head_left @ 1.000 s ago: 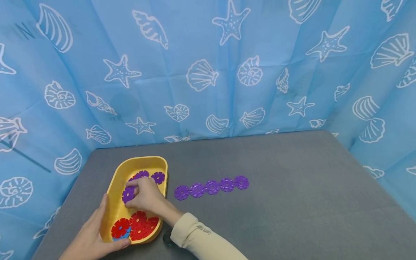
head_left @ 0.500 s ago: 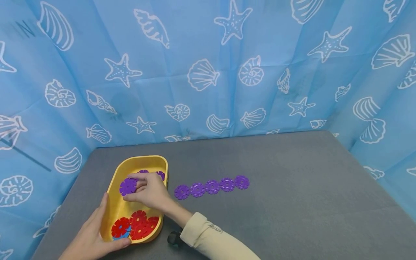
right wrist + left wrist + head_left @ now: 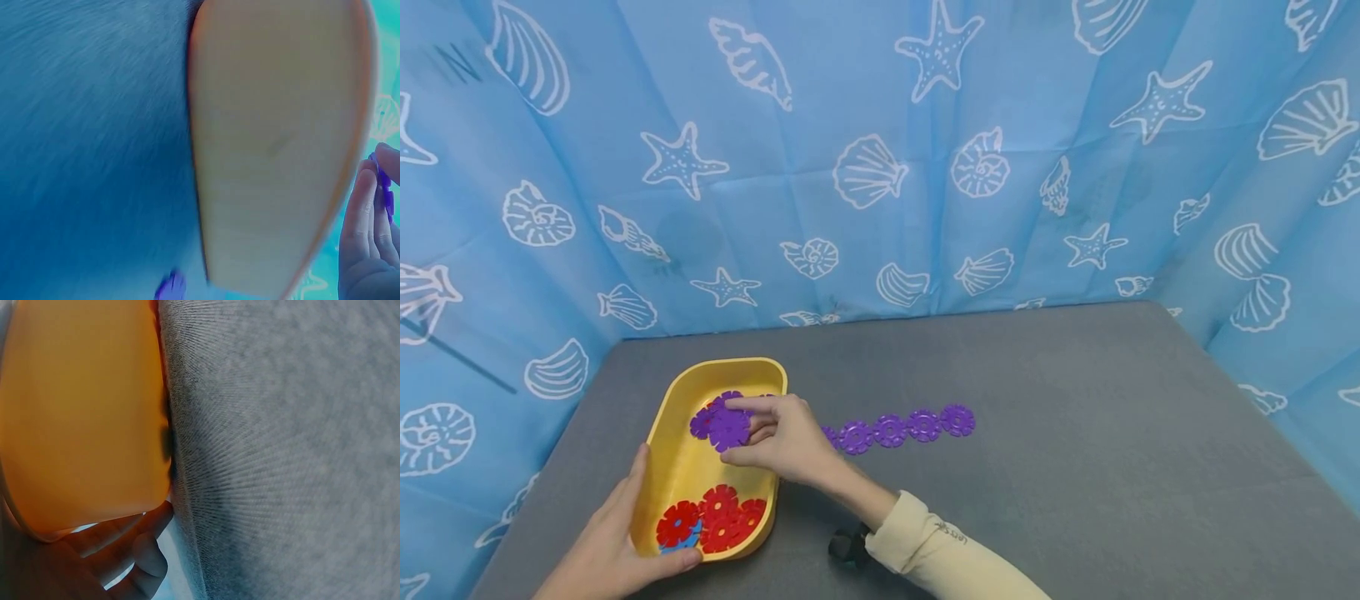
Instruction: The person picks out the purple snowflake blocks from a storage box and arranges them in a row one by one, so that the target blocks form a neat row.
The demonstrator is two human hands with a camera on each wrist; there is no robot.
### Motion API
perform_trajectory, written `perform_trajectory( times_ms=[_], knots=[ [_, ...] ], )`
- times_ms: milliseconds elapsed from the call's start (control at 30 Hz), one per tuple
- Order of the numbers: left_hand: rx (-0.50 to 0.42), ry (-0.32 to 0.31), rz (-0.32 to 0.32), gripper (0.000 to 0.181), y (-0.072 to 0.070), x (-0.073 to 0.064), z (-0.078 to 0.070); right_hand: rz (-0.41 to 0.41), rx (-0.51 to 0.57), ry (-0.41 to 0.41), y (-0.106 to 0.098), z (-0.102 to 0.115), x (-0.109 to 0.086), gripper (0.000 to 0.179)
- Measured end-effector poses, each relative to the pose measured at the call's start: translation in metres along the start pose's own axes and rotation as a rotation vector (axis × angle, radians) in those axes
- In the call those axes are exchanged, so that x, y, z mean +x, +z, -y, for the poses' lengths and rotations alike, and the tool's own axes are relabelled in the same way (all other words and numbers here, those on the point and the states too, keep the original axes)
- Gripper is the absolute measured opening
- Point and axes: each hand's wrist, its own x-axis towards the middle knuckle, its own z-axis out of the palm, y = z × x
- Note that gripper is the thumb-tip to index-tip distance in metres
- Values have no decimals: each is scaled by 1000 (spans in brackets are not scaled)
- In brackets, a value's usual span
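Purple disc [image 3: 730, 429] shifted right — yellow bin [image 3: 688, 479] — red discs [image 3: 718, 518], blue piece [image 3: 688, 542] inside.

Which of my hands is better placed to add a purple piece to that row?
Probably your right hand: it pinches a purple piece and is nearer the row of purple pieces. Your left hand grips the yellow tray on the side away from that row.

Room type unclear: blue seashell curtain [image 3: 1030, 75] behind grey table [image 3: 1090, 442].

Your right hand [image 3: 786, 440] is partly hiding the end disc [image 3: 831, 436] of the purple row [image 3: 891, 431].
The lettering [image 3: 951, 532] on your sleeve [image 3: 958, 557] is looking blurred.
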Motion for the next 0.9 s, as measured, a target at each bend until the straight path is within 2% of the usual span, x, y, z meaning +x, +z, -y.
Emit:
perform_trajectory(
  times_ms=[133,367,767,900],
  knots=[
    [2,-12,17,141,-1,1,-1,-7,6,13,-18,-3,-9,54],
    [1,-46,31,145,-1,0,-2,-2,-75,37,-53,-9,-30,55],
    [17,-14,28,142,-1,3,1,-40,-200,14,-131,-17,-74,56],
    [15,-19,32,142,-2,3,1,-82,-219,55,-157,-22,-89,55]
  ],
)
